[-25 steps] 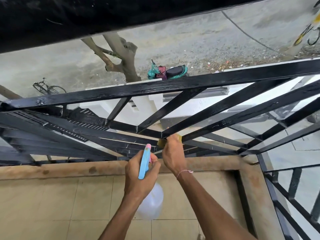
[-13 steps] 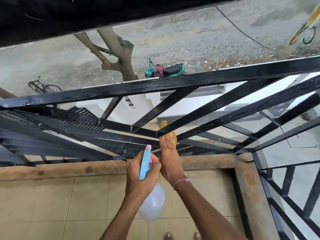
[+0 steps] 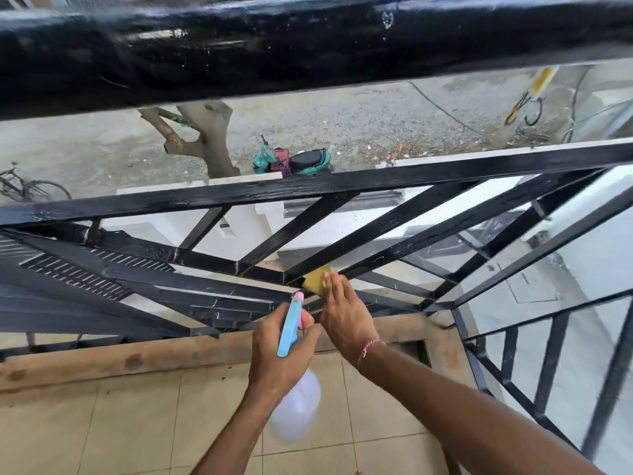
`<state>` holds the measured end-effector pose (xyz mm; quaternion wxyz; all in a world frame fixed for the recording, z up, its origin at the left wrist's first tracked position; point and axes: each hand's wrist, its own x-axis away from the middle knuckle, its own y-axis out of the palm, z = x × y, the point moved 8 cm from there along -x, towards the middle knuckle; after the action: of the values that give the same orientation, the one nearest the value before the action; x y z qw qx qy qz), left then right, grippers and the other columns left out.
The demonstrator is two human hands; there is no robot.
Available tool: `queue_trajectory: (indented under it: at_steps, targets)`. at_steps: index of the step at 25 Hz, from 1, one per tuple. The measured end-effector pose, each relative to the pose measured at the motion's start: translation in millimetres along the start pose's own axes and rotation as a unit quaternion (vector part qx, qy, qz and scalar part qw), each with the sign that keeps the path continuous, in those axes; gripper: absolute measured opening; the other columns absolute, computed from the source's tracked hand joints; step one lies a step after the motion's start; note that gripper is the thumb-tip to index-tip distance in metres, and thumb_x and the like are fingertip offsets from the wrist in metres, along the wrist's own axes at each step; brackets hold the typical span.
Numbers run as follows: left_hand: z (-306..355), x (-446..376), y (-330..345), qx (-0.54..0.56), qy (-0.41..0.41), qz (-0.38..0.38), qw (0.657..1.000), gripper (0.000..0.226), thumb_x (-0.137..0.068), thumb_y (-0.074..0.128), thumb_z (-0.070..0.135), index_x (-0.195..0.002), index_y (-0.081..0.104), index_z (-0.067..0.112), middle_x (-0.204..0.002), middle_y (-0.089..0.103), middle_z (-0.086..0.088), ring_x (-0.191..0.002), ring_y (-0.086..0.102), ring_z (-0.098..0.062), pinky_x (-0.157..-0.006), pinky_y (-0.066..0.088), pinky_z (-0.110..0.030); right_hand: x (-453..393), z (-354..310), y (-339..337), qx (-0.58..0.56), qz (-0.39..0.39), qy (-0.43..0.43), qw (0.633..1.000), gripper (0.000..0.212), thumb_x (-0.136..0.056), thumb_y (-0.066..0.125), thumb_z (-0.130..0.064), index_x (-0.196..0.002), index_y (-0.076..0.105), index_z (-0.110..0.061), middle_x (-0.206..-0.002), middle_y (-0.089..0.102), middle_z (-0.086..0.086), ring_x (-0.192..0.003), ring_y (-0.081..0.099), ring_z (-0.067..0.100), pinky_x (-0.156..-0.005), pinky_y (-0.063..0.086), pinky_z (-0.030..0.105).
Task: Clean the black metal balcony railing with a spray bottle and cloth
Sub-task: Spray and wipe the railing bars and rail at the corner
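Observation:
The black metal railing (image 3: 342,185) crosses the view, with slanted bars fanning out from a joint low in the middle. My left hand (image 3: 277,358) grips a spray bottle (image 3: 296,411) with a clear body and a blue and pink trigger head (image 3: 290,325), held just below the joint. My right hand (image 3: 344,311) presses a yellow cloth (image 3: 315,279) against the bars at the joint with straight fingers. Most of the cloth is hidden under the fingers.
A thick black top rail (image 3: 308,46) fills the top of the view, close to the camera. A brown ledge (image 3: 137,358) runs under the railing, above beige floor tiles (image 3: 102,430). Below lie a street, a tree trunk (image 3: 205,142), a scooter (image 3: 294,162) and a bicycle (image 3: 24,186).
My right hand with the yellow cloth has slid a little to the right along the bars at the joint. My left hand has kept the spray bottle nearly still. The camera has tilted up.

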<state>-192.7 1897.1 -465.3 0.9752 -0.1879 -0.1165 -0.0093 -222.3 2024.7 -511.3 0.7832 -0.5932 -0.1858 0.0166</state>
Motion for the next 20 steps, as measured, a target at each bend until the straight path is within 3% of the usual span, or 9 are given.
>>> queue_trajectory:
  at_steps: [3, 6, 8, 10, 13, 16, 18, 20]
  targets:
    - [4, -2, 1, -0.004, 0.020, -0.009, 1.000, 0.007, -0.081, 0.072, 0.023, -0.078, 0.066, 0.026, -0.074, 0.067, 0.002, -0.071, 0.070, -0.023, -0.065, 0.063, -0.052, 16, 26, -26, 0.071, 0.005, 0.006, 0.997, 0.058, -0.106, 0.030, -0.025, -0.155, 0.015, 0.004, -0.159, 0.004, 0.037, -0.149, 0.000, 0.052, -0.122, 0.006, 0.058]
    - [6, -3, 8, 0.002, 0.033, -0.023, 0.999, 0.006, -0.080, 0.071, 0.025, -0.079, 0.066, 0.028, -0.074, 0.066, 0.003, -0.071, 0.069, -0.024, -0.064, 0.063, -0.053, 47, 70, -50, 0.120, 0.018, 0.023, 0.992, 0.061, -0.103, 0.025, -0.015, -0.151, 0.000, 0.011, -0.157, -0.006, 0.041, -0.148, -0.005, 0.053, -0.121, 0.001, 0.059]
    - [14, -1, 17, 0.003, 0.050, -0.029, 0.998, 0.004, -0.080, 0.070, 0.027, -0.081, 0.067, 0.027, -0.073, 0.065, 0.005, -0.070, 0.068, -0.023, -0.064, 0.063, -0.051, 65, 99, -64, 0.117, 0.022, 0.041, 0.992, 0.056, -0.100, 0.006, -0.010, -0.148, -0.011, 0.014, -0.153, -0.013, 0.042, -0.148, -0.008, 0.052, -0.121, -0.002, 0.059]
    - [20, -1, 27, 0.011, 0.056, -0.039, 0.998, 0.004, -0.080, 0.070, 0.029, -0.082, 0.067, 0.025, -0.073, 0.064, 0.006, -0.070, 0.068, -0.022, -0.064, 0.063, -0.050, 79, 124, -83, 0.094, 0.062, 0.056, 0.992, 0.069, -0.085, -0.014, -0.006, -0.150, -0.007, 0.015, -0.156, -0.005, 0.042, -0.149, -0.002, 0.051, -0.124, 0.006, 0.058]
    - [30, 1, 40, 0.017, 0.066, -0.052, 0.996, 0.012, -0.079, 0.069, 0.036, -0.084, 0.068, 0.024, -0.074, 0.065, 0.004, -0.071, 0.068, -0.024, -0.063, 0.063, -0.051, 98, 177, -113, 0.059, 0.124, 0.139, 0.981, 0.068, -0.090, -0.001, -0.009, -0.149, 0.020, 0.018, -0.154, 0.024, 0.039, -0.146, 0.022, 0.050, -0.122, 0.022, 0.055]
    - [36, 4, 50, 0.025, 0.065, -0.058, 0.996, 0.012, -0.078, 0.070, 0.035, -0.083, 0.067, 0.024, -0.076, 0.066, 0.006, -0.070, 0.068, -0.024, -0.060, 0.062, -0.050, 120, 231, -134, 0.084, 0.146, 0.247, 0.954, 0.048, -0.093, 0.030, -0.001, -0.136, 0.040, 0.018, -0.127, 0.046, 0.033, -0.122, 0.042, 0.046, -0.112, 0.038, 0.053]
    - [40, 6, 55, 0.025, 0.073, -0.062, 0.995, 0.012, -0.077, 0.071, 0.034, -0.082, 0.067, 0.024, -0.076, 0.066, 0.008, -0.070, 0.067, -0.023, -0.059, 0.062, -0.050, 125, 244, -140, 0.108, 0.148, 0.270, 0.945, 0.044, -0.092, 0.032, 0.000, -0.131, 0.043, 0.017, -0.117, 0.048, 0.029, -0.115, 0.043, 0.044, -0.112, 0.035, 0.053]
    - [41, 6, 59, 0.026, 0.074, -0.064, 0.995, 0.011, -0.078, 0.072, 0.033, -0.083, 0.068, 0.024, -0.076, 0.066, 0.008, -0.070, 0.068, -0.023, -0.059, 0.062, -0.049, 122, 240, -129, 0.128, 0.140, 0.259, 0.947, 0.049, -0.094, 0.028, 0.001, -0.140, 0.032, 0.018, -0.127, 0.042, 0.033, -0.127, 0.036, 0.050, -0.119, 0.025, 0.053]
